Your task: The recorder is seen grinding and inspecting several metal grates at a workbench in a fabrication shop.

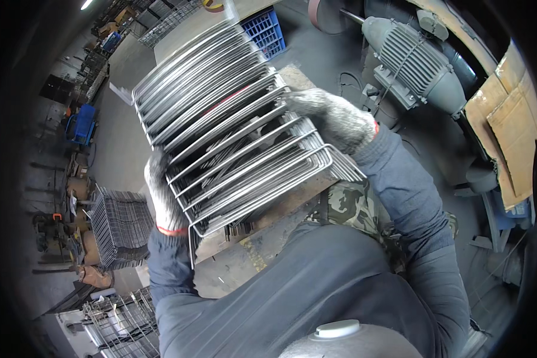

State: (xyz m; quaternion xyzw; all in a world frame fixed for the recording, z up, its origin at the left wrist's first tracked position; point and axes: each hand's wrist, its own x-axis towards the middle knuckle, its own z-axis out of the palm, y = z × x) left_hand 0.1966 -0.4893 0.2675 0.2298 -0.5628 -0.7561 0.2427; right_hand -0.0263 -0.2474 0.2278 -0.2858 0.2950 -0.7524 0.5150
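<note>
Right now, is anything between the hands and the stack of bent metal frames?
Nothing visible: the gloved left hand grips one side of the stack of bent metal frames, and the gloved right hand holds the other.

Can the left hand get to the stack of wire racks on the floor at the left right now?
Probably not: the left hand grips the bundle of bent metal frames, and the rack stack lies lower, apart.

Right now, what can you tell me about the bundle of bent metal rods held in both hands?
The bundle of bent metal rods is a stack of shiny, silvery wire frames, each a long loop with rounded corners, lying side by side and fanned slightly. It is held tilted, running from upper left to lower right, above a worn wooden bench. The gloved left hand grips its lower left edge; the gloved right hand clasps the right side.
</note>
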